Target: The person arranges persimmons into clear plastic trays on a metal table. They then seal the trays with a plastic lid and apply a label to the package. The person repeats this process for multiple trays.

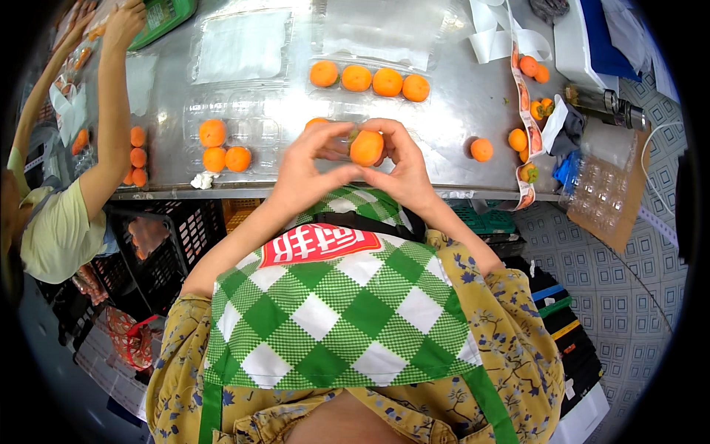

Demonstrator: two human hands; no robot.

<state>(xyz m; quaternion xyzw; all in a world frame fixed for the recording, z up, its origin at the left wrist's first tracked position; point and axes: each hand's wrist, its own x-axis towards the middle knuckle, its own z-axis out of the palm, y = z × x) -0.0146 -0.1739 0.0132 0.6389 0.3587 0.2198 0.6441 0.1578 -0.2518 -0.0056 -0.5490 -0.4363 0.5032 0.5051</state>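
Observation:
Both of my hands hold one orange persimmon (367, 149) above the near edge of the metal table. My left hand (314, 161) curls around its left side, and my right hand (403, 164) closes on the other, thumbs nearly meeting below. Behind my left hand another persimmon (316, 123) peeks out, mostly hidden. Farther off, a clear plastic tray (370, 46) has a row of several persimmons (356, 78) along its near side. To the left, a clear clamshell tray (259, 122) contains three persimmons (212, 133). A single persimmon (481, 149) lies on the table at the right.
A strip of printed stickers (522, 96) hangs over the table's right side, among more persimmons (518, 139). White ribbon (484, 33) lies behind. At the left, a co-worker's arm (112, 111) reaches over the table. Black crates (166, 251) stand below the edge.

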